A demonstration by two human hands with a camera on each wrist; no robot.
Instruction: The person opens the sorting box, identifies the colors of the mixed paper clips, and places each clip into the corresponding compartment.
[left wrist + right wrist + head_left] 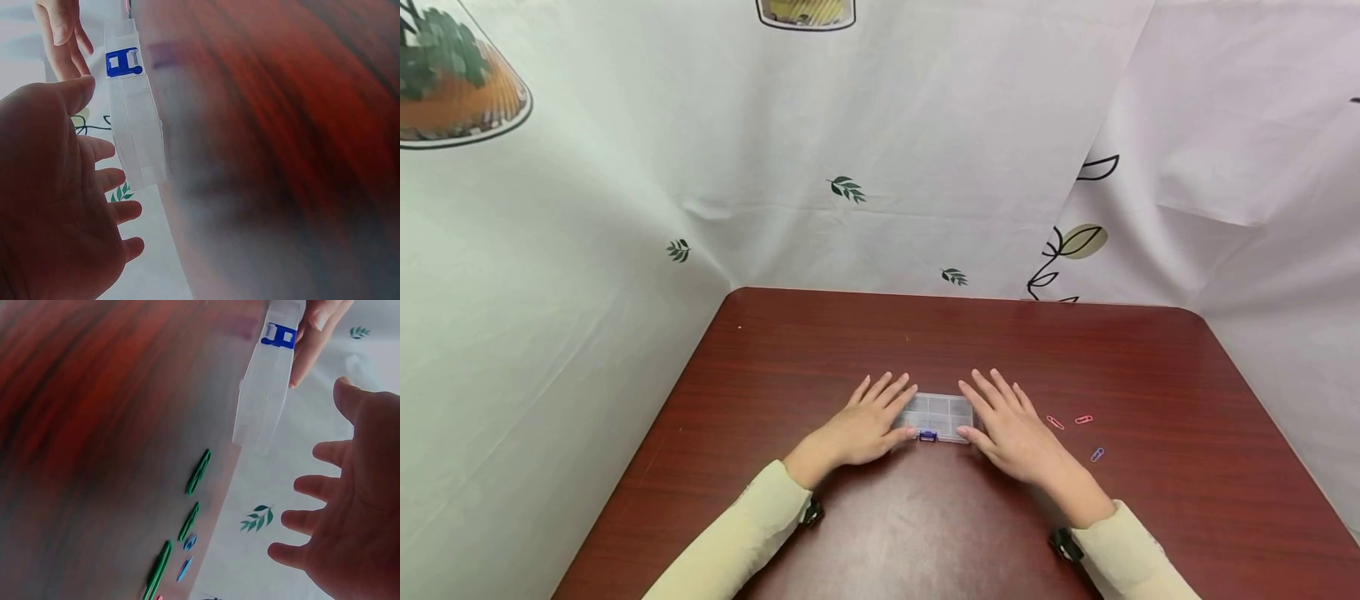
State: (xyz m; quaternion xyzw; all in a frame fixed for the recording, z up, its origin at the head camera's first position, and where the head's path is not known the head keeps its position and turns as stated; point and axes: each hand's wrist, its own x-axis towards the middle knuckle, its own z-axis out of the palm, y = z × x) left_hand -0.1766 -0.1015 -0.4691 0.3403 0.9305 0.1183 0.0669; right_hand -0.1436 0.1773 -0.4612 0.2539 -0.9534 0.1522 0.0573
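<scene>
A clear plastic compartment box (938, 415) with a blue latch (928, 436) lies closed on the table between the two hands. My left hand (868, 423) is at its left end, fingers spread, the thumb and index fingertips overlapping the box edge in the head view. At the other end is my right hand (1011, 432), likewise spread, with the thumb tip by the near right corner. Neither hand grips anything. In the right wrist view, green paper clips (199, 472) and a blue clip (190, 542) lie beyond the box's end; the right hand hides the green ones in the head view.
Right of the right hand lie two pink paper clips (1084, 419) and a blue one (1097, 455). The dark red wooden table (820, 333) meets a white patterned cloth (887, 242) at the back, with cloth along both sides too.
</scene>
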